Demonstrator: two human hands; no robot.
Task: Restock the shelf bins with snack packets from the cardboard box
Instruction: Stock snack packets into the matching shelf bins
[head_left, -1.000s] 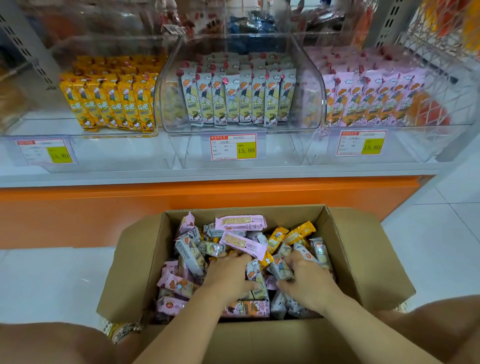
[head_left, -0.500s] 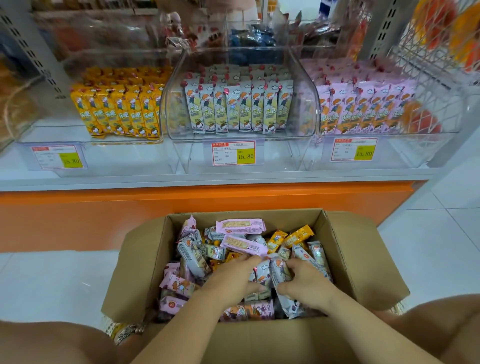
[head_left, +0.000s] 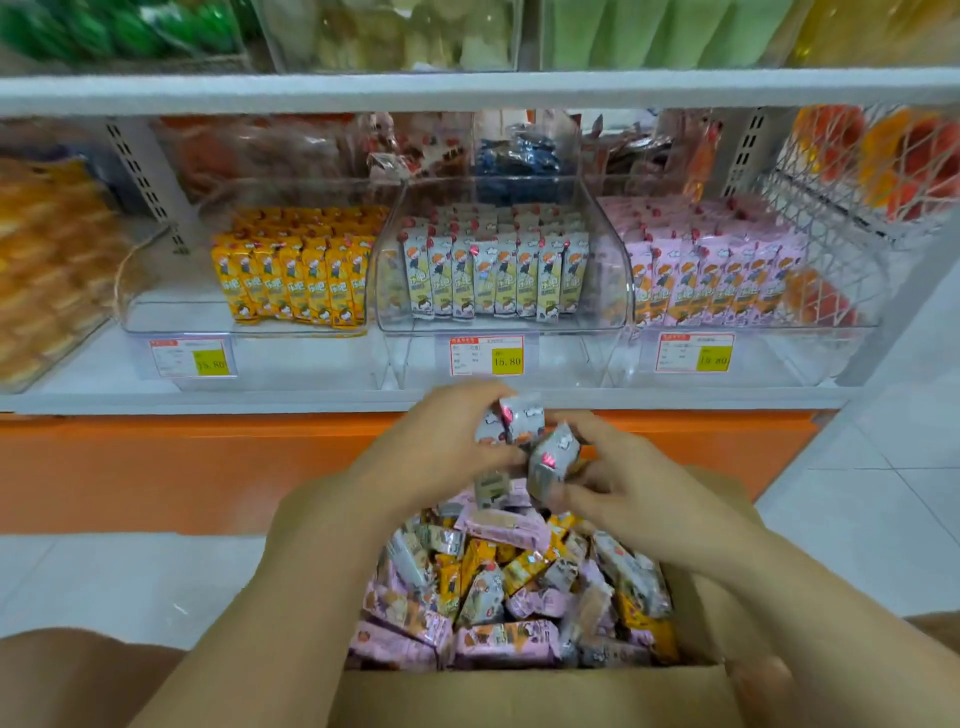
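The cardboard box (head_left: 524, 696) sits low in front of me, full of mixed grey, pink and yellow snack packets (head_left: 498, 587). Above it my left hand (head_left: 441, 447) grips a bunch of grey packets (head_left: 511, 421), and my right hand (head_left: 618, 478) holds another grey packet (head_left: 553, 457) beside them. Both hands are raised in front of the orange shelf base. On the shelf stand three clear bins: yellow packets (head_left: 296, 280) on the left, grey packets in the middle bin (head_left: 498, 325), pink packets (head_left: 722, 280) on the right.
Price tags (head_left: 487, 354) hang below each bin. A wire basket (head_left: 852, 208) with orange goods juts out at the right. A higher shelf board (head_left: 467, 88) runs overhead. My knees flank the box on the white tiled floor (head_left: 119, 577).
Both hands have lifted out of the box with grey packets and risen toward the shelf. My head has tilted up, so the upper shelf is in view.
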